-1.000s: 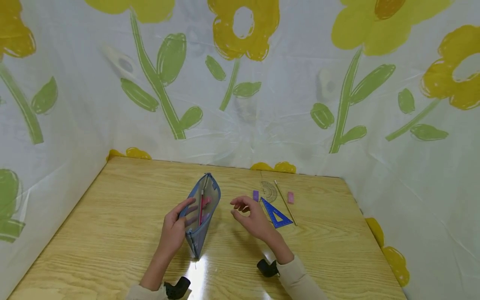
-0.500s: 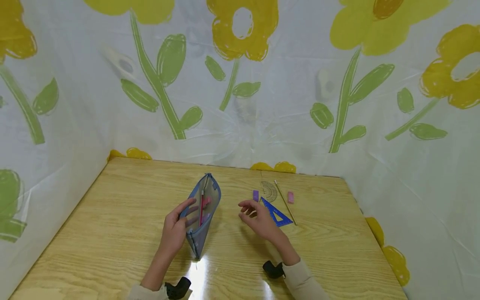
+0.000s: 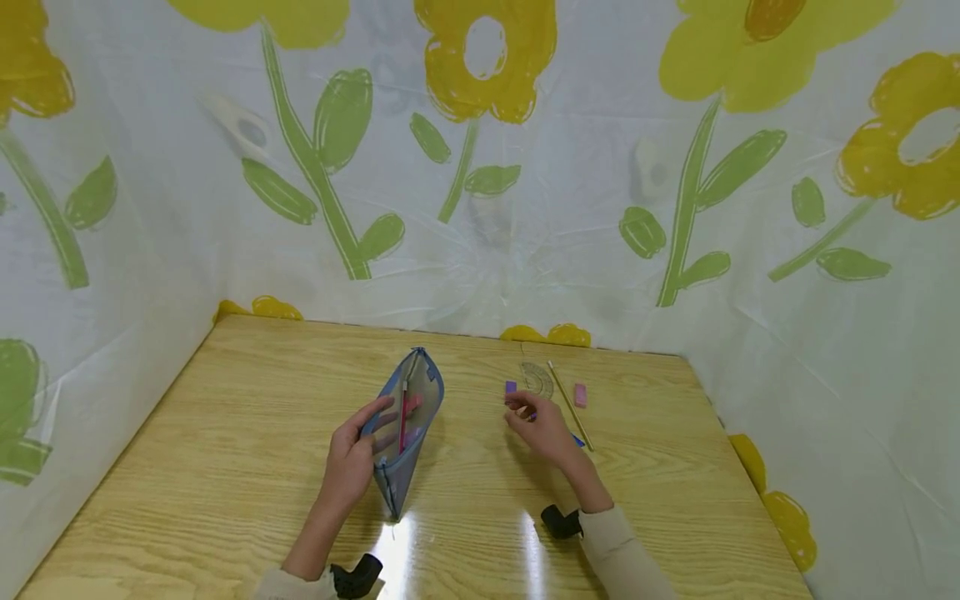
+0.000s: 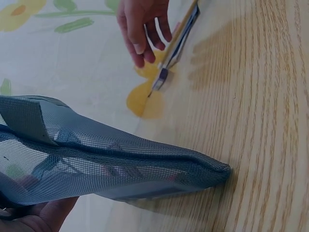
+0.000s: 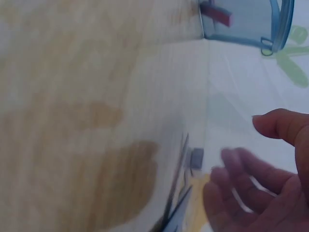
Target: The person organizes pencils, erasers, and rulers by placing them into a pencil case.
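My left hand (image 3: 351, 462) grips one side of a blue mesh pencil case (image 3: 397, 485), whose zipped mouth gapes upward. Inside it show a pink pencil (image 3: 402, 421) and a small pink object (image 3: 413, 403). To the right, my right hand (image 3: 546, 429) hovers over a blue set square (image 3: 578, 440), hiding most of it. In the right wrist view the thumb and fingers (image 5: 236, 166) stand apart with nothing between them. A purple eraser (image 3: 511, 387) lies just beyond the fingertips. Past that hand are a clear protractor (image 3: 537, 379), a gold pencil (image 3: 572, 406) and a pink eraser (image 3: 581, 395).
The wooden tabletop (image 3: 225, 433) is enclosed at the back and sides by a white flower-print cloth (image 3: 570, 208). Glare spots mark the near part of the table. A black camera mount (image 3: 561, 522) sits on the right wrist, another (image 3: 357, 576) on the left.
My right hand has moved rightward, away from the pencil case, and now covers most of the set square. The left hand and pencil case have stayed almost still.
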{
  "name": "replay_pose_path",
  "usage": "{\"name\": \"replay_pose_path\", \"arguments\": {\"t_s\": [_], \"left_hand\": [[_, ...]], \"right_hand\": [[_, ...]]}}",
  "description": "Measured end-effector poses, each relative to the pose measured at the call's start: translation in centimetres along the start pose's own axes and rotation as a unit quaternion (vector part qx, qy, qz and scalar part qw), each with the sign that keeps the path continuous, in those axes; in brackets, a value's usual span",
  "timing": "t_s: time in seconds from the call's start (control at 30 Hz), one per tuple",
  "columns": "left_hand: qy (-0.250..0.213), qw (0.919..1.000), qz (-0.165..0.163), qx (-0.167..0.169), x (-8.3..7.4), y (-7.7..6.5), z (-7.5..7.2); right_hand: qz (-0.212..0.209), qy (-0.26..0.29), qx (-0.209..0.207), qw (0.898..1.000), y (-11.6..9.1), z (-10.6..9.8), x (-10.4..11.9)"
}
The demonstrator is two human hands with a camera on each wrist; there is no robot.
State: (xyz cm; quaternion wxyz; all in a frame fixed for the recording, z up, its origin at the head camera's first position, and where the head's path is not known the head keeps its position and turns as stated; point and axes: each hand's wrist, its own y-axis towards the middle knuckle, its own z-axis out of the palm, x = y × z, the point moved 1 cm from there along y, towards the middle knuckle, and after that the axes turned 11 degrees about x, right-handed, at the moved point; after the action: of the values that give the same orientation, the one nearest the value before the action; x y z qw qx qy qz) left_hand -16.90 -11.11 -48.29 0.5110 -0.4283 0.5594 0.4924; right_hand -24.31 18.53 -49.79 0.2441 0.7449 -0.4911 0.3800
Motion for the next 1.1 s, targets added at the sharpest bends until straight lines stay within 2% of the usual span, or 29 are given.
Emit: {"name": "replay_pose_path", "arguments": {"t_s": [0.2, 0.37, 0.57, 0.67, 0.83, 1.1], "left_hand": [[0.0, 1.0, 0.003, -0.003, -0.1, 0.0, 0.1], [-0.001, 0.9999, 0.008, -0.007, -0.1, 0.0, 0.1], [0.002, 0.9998, 0.017, -0.012, 0.1, 0.1, 0.1], [-0.002, 0.9998, 0.017, -0.009, 0.1, 0.2, 0.0], [-0.012, 0.9999, 0.009, -0.007, 0.1, 0.1, -0.1], [-0.014, 0.9997, 0.017, -0.011, 0.1, 0.1, -0.1]], "right_hand": [[0.057, -0.06, 0.003, 0.997, 0.9, -0.9, -0.5], [0.078, -0.118, 0.015, 0.99, 1.9, -1.2, -1.1], [0.113, -0.154, 0.042, 0.981, 3.1, -1.3, -0.4], [0.11, -0.169, 0.042, 0.979, 3.6, -1.2, 0.0], [0.093, -0.17, 0.03, 0.981, 4.5, -0.6, -0.2], [0.09, -0.155, 0.02, 0.984, 5.3, 0.1, -0.7]]}}
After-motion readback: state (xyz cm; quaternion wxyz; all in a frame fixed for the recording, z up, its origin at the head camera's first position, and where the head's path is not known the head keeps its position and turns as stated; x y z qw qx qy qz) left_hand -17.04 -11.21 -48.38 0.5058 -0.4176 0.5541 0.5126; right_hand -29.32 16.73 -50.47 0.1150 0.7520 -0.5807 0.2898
